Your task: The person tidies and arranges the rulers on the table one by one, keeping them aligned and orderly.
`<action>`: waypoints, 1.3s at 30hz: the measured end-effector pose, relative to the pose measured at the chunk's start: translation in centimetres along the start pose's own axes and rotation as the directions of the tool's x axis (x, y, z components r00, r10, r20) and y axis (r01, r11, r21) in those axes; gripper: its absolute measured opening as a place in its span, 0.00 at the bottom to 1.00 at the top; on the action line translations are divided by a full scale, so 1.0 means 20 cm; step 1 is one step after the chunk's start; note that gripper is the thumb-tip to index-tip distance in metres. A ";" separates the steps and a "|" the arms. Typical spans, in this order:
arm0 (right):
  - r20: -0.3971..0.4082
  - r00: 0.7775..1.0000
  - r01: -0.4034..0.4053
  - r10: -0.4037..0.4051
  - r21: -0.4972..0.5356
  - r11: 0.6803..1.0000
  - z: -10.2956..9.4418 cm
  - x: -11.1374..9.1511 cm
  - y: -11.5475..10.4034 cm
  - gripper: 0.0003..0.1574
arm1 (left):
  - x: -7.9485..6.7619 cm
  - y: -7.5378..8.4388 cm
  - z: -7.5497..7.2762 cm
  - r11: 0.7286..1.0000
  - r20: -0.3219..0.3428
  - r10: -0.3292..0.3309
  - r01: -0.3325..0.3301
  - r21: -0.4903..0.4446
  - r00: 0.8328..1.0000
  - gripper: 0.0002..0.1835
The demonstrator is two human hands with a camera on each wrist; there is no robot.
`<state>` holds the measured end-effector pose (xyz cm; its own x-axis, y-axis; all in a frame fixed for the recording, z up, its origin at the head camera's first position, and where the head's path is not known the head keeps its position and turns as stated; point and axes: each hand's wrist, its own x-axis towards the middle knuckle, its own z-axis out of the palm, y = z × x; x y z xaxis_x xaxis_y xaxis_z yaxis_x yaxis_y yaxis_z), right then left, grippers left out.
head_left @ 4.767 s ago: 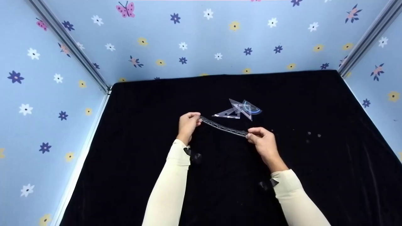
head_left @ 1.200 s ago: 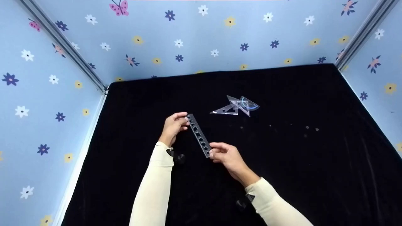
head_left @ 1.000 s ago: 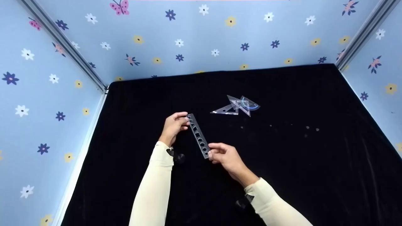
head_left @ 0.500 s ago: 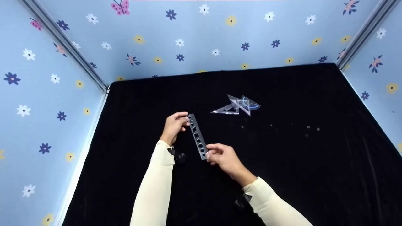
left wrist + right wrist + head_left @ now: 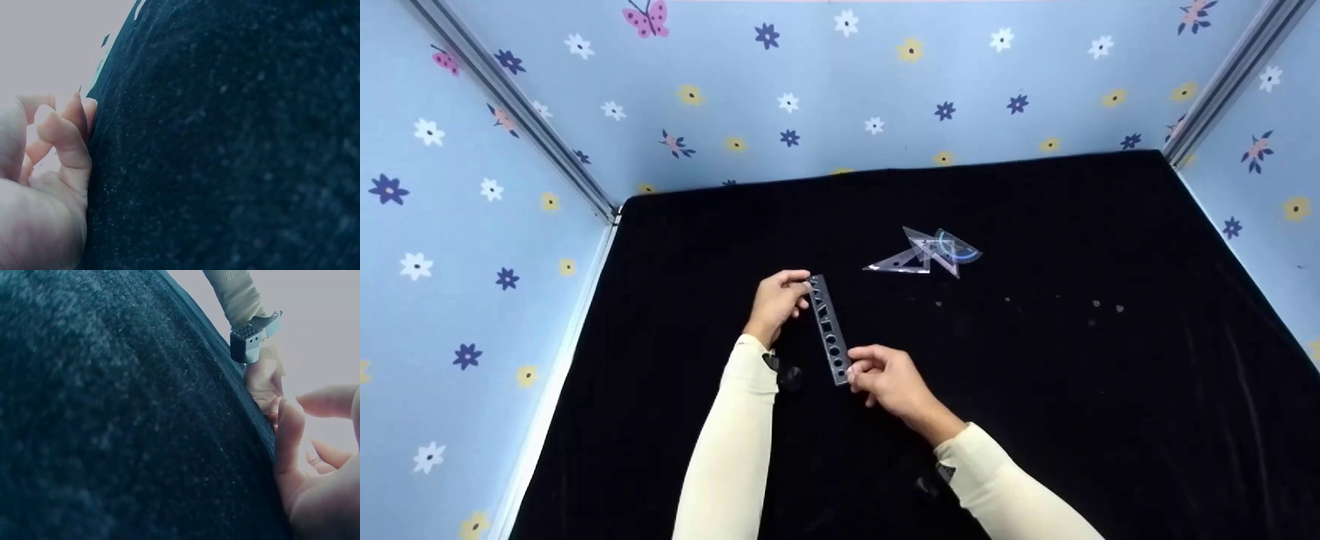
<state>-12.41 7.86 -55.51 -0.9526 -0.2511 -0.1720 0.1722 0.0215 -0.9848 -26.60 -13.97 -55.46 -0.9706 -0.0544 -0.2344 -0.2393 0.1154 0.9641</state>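
Observation:
A clear plastic stencil ruler (image 5: 826, 327) with a row of cut-out shapes slants over the black cloth in the head view. My left hand (image 5: 772, 304) pinches its far end between thumb and fingers. At the near end, my right hand (image 5: 891, 381) grips the ruler's right edge between thumb and index finger. In the left wrist view, the curled fingers of the left hand (image 5: 53, 163) show against a pale background. The right wrist view has the right hand (image 5: 315, 455) with thumb and index finger brought together, and the left hand (image 5: 263, 385) beyond it.
Two clear set squares (image 5: 901, 262) and a clear protractor (image 5: 958, 246) with a blue arc overlap behind the ruler, to its right. Black cloth (image 5: 697, 247) covers the table. Small pale specks (image 5: 1096, 304) lie on it at the right. Flower-patterned walls (image 5: 840, 82) enclose the back and sides.
Since the earliest frame, the ruler has turned from a bowed, nearly crosswise pose to a straight, steep slant, and both hands shifted left. Lately its near end and the right hand moved slightly left.

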 end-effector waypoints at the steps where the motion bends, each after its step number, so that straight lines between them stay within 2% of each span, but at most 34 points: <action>1: 0.001 1.000 0.001 -0.001 -0.008 1.000 0.00 0.00 0.00 0.32 | 0.00 0.00 0.00 1.000 0.003 -0.004 0.004 -0.001 1.000 0.21; 12: -0.001 1.000 0.030 -0.031 -0.101 0.994 0.04 0.00 0.00 0.30 | 0.00 0.02 -0.01 1.000 0.023 -0.012 0.012 0.001 1.000 0.21; 21: -0.015 1.000 0.008 -0.010 -0.155 0.988 0.06 0.00 -0.01 0.30 | 0.00 0.01 -0.01 0.999 0.038 -0.032 0.033 -0.017 0.999 0.23; 34: 0.016 1.000 0.012 -0.010 -0.111 0.994 0.09 0.04 -0.02 0.28 | -0.01 0.01 0.00 0.999 0.043 -0.024 0.025 -0.031 0.999 0.27; 39: 0.020 0.999 0.027 -0.025 -0.122 0.992 0.09 0.06 -0.02 0.27 | -0.01 0.00 -0.01 0.999 0.052 -0.025 0.027 -0.042 0.998 0.28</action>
<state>-13.10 5.81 -55.25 -0.9515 -0.2706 -0.1467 0.1140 0.1330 -0.9845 -26.32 -14.19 -55.26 -0.9643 -0.0062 -0.2648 -0.2646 0.0720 0.9617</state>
